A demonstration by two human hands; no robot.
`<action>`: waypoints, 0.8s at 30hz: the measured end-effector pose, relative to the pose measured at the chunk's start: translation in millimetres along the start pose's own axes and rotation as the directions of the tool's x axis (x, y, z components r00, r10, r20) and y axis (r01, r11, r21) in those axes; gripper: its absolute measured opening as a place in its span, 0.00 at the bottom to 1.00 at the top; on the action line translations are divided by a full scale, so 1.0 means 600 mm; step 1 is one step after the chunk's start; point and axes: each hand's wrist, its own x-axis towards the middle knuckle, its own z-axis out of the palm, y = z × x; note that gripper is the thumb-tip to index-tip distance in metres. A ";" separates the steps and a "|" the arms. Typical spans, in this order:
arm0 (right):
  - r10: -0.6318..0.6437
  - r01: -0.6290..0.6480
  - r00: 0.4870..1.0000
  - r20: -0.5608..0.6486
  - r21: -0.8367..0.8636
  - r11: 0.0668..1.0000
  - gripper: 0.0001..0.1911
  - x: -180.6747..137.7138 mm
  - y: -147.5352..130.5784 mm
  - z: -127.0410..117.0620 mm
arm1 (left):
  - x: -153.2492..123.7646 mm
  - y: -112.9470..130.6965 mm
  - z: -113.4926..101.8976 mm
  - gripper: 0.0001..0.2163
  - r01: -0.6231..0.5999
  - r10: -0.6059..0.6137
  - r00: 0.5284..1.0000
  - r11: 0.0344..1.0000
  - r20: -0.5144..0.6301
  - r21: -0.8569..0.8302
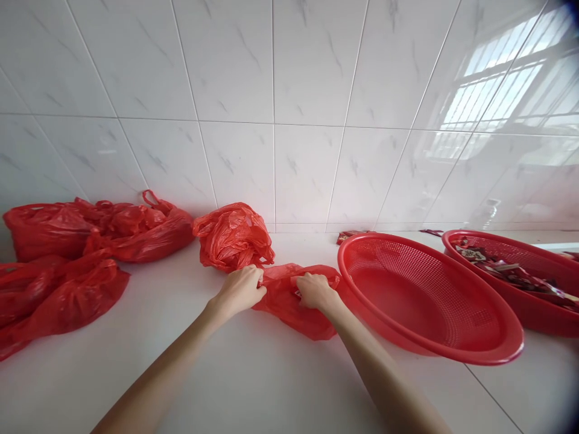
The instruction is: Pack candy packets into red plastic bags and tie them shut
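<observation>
A thin red plastic bag lies on the white counter in front of me. My left hand is closed on the left edge of its mouth. Over the bag's opening, my right hand has its fingers curled shut. A small whitish, printed piece shows beside those fingers, too little of it to name. The fingertips are partly hidden by the hand and the bag. Just behind my left hand sits a crumpled heap of red plastic bags.
Right of the bag stands a red perforated basket with nothing visible inside. Beyond it, another red basket holds small dark-red packets. Filled red bags lie at left. A packet rests by the tiled wall.
</observation>
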 end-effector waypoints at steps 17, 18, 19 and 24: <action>-0.133 0.143 0.989 -0.063 0.200 0.969 0.09 -0.026 0.032 -0.037 | -0.008 -0.012 -0.052 0.06 0.040 -0.050 0.996 0.992 -0.079 -0.123; -0.124 0.140 0.988 -0.086 0.215 0.966 0.13 -0.034 0.036 -0.045 | -0.011 -0.014 -0.058 0.07 0.045 -0.055 0.995 0.992 -0.088 -0.116; -0.116 0.138 0.988 -0.106 0.237 0.962 0.15 -0.042 0.040 -0.052 | -0.014 -0.018 -0.064 0.07 0.049 -0.059 0.994 0.993 -0.097 -0.106; -0.067 0.098 0.992 -0.103 0.333 0.938 0.13 -0.073 0.048 -0.073 | -0.029 -0.021 -0.081 0.14 0.055 -0.060 0.996 0.995 -0.070 -0.082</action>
